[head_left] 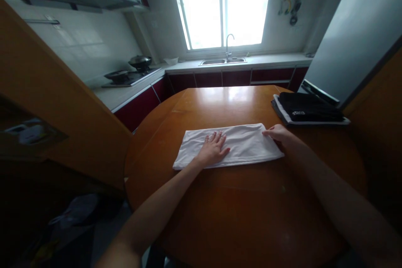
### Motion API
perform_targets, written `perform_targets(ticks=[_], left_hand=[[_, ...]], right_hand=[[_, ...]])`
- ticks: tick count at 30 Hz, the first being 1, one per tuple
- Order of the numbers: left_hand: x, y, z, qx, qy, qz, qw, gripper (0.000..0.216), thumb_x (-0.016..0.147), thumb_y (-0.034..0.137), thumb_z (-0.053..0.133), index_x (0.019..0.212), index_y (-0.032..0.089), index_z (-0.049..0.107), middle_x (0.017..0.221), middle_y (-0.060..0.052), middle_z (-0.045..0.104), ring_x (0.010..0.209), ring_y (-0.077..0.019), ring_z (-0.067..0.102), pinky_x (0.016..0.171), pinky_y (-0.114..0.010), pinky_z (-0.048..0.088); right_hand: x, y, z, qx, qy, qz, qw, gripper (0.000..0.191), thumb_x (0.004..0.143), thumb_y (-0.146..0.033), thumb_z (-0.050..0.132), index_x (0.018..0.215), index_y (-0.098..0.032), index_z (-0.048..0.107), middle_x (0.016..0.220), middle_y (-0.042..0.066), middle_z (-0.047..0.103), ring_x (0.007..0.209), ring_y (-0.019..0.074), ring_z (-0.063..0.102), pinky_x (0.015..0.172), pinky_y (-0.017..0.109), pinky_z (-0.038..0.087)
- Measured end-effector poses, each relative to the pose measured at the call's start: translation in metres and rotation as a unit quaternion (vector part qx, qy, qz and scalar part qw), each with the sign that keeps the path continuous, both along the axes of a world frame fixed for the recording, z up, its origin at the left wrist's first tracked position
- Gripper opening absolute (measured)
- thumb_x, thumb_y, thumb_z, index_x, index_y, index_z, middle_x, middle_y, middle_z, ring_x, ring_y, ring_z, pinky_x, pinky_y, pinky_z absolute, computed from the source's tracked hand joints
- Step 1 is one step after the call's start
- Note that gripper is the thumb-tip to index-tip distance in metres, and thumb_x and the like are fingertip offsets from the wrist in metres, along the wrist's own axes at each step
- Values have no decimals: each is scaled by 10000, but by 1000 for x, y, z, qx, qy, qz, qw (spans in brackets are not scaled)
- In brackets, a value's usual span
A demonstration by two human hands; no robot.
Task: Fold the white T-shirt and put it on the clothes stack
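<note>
A white cloth garment [245,144], folded into a long strip, lies across the wooden table [226,209]. My left hand [212,149] rests flat on it, left of its middle, with the fingers spread. At the strip's right end, my right hand [279,133] pinches the edge of the fabric between thumb and fingers. Small wrinkles run through the cloth between the two hands. Its exact kind of garment cannot be made out while folded.
A stack of folded dark and white clothes [309,108] sits at the table's right rear. Behind the table runs a counter with a sink [222,61] below a window. A stove [130,77] with pans stands at left, a fridge [354,21] at right.
</note>
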State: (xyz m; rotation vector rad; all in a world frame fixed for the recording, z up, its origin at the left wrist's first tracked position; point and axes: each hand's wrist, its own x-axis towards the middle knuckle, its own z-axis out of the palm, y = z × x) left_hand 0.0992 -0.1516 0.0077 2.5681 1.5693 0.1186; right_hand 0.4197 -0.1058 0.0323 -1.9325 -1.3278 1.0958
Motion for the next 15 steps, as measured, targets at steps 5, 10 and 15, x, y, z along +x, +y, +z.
perform_targets(ticks=[5, 10, 15], left_hand=[[16, 15, 13, 15, -45, 1, 999, 565, 1062, 418, 283, 1574, 189, 353, 1672, -105, 257, 1551, -295, 199, 1234, -542, 187], [41, 34, 9, 41, -40, 43, 997, 536, 1054, 335, 290, 1555, 175, 395, 1647, -107, 324, 1532, -293, 260, 1235, -525, 206], [44, 33, -7, 46, -17, 36, 998, 643, 1050, 515, 252, 1590, 176, 334, 1669, -107, 262, 1547, -326, 198, 1233, -576, 178]], right_hand=[[8, 0, 0, -51, 131, 68, 988, 177, 731, -218, 785, 697, -149, 626, 479, -48, 505, 383, 70, 424, 359, 174, 316], [9, -4, 4, -31, 302, 87, 949, 259, 746, -125, 656, 1000, -172, 671, 746, 15, 716, 579, 140, 639, 572, 226, 543], [4, -5, 19, -54, 405, 68, 910, 137, 844, -199, 593, 959, -160, 657, 746, 47, 742, 637, 188, 704, 677, 289, 591]])
